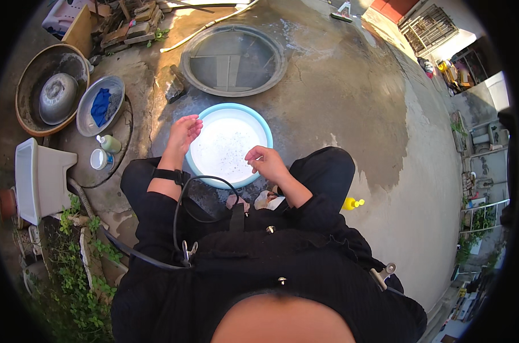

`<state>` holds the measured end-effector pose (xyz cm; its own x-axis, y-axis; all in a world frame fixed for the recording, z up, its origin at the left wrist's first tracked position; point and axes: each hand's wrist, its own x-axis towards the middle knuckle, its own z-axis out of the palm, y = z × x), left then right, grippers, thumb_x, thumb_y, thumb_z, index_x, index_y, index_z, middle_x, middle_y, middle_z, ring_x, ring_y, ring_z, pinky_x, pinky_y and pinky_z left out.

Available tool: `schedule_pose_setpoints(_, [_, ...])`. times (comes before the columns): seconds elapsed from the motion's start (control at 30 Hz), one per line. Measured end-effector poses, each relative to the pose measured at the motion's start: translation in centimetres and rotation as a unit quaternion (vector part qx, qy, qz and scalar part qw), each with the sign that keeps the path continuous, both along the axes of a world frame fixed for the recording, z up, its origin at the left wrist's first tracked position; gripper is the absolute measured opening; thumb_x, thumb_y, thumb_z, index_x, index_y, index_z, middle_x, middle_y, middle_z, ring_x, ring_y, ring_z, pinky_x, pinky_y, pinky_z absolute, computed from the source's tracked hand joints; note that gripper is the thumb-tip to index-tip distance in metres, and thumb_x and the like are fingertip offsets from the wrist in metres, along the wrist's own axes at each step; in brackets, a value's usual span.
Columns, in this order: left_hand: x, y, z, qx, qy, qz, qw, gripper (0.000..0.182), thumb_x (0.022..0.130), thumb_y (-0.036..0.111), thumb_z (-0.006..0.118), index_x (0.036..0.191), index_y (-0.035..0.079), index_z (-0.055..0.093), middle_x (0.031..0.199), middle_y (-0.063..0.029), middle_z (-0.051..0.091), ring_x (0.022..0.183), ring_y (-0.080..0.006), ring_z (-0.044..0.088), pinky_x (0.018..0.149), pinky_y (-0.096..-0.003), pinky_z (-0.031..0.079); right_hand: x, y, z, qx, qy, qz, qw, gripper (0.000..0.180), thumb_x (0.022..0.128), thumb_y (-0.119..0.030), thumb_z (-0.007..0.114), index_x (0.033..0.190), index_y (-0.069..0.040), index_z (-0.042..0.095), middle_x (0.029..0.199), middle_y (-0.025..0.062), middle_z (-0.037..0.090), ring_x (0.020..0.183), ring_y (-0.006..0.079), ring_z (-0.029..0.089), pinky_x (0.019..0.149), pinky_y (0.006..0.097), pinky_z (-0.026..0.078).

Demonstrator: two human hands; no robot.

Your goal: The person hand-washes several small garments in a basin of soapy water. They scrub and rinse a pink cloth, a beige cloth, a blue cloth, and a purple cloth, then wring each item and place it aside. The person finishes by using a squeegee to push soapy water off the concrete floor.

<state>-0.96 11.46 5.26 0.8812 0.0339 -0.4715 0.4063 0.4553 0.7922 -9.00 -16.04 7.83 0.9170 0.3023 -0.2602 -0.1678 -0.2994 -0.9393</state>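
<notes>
A round basin with a light blue rim (266,124) stands on the ground between my knees, with whitish liquid and small bubbles in it. My left hand (186,130) is raised at the basin's left rim, fingers loosely apart, with nothing seen in it. Over the basin's right side is my right hand (262,162), its fingers bent with the thumb near the fingertips; nothing shows between them. Beyond the basin lies a large round metal tub (280,68) of water. To the left, a metal basin (83,112) holds a blue cloth (100,107) and something grey.
At the left are a pump bottle (110,144), a white tub (99,159), a white sink (49,176) and a brown-rimmed vat (20,103) with an upturned metal bowl (58,92). A yellow bottle (350,203) stands by my right knee. A rock (172,83) lies near the metal tub.
</notes>
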Motion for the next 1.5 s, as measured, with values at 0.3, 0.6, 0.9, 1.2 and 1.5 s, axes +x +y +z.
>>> schedule_pose_setpoints(0.3, [0.1,-0.1,1.7,0.021,0.006,0.006,1.0,0.019,0.088,0.009,0.052,0.105,0.001,0.056,0.09,-0.0083,0.062,0.08,-0.0147,0.06,0.071,-0.0256,0.051,0.8,-0.3,1.1,-0.029,0.035,-0.007,0.999,0.011,0.079,0.001,0.057,0.089,-0.002,0.061,0.078,0.0037,0.063,0.059,0.0083,0.059,0.048,0.0212,0.042])
schedule_pose_setpoints(0.6, [-0.4,0.8,1.0,0.03,0.004,0.026,0.999,0.017,0.087,0.007,0.052,0.103,0.001,0.055,0.089,-0.0098,0.062,0.078,-0.0152,0.061,0.068,-0.0249,0.052,1.6,-2.1,1.1,0.013,0.025,-0.07,0.997,0.015,0.078,0.005,0.055,0.089,-0.002,0.061,0.081,0.0052,0.063,0.06,0.0108,0.058,0.052,0.0219,0.042])
schedule_pose_setpoints(0.9, [-0.4,0.9,0.4,0.02,-0.01,0.007,1.0,0.02,0.087,0.008,0.052,0.105,0.0,0.054,0.09,-0.0101,0.062,0.078,-0.0161,0.061,0.068,-0.0251,0.052,1.5,-2.6,1.1,0.044,0.011,-0.103,0.994,0.014,0.075,0.006,0.055,0.086,-0.001,0.061,0.078,0.0069,0.063,0.059,0.0137,0.061,0.051,0.0254,0.046])
schedule_pose_setpoints(1.2, [-0.8,1.6,-0.7,0.054,0.021,0.015,0.998,0.017,0.087,0.007,0.05,0.102,0.002,0.055,0.086,-0.0099,0.062,0.074,-0.0166,0.06,0.064,-0.0254,0.052,1.8,-2.0,2.5,0.036,-0.015,-0.084,0.996,0.011,0.077,0.003,0.057,0.086,-0.003,0.061,0.079,0.0063,0.063,0.06,0.0124,0.062,0.05,0.0255,0.046])
schedule_pose_setpoints(1.5, [-1.3,3.1,-1.8,0.065,0.04,0.032,0.997,0.017,0.087,0.008,0.05,0.102,0.002,0.054,0.086,-0.0106,0.062,0.074,-0.0185,0.06,0.063,-0.0269,0.052,1.8,-2.1,3.6,0.091,-0.043,-0.062,0.993,0.01,0.08,0.001,0.057,0.088,-0.004,0.061,0.08,0.0036,0.063,0.061,0.0083,0.06,0.048,0.0207,0.042])
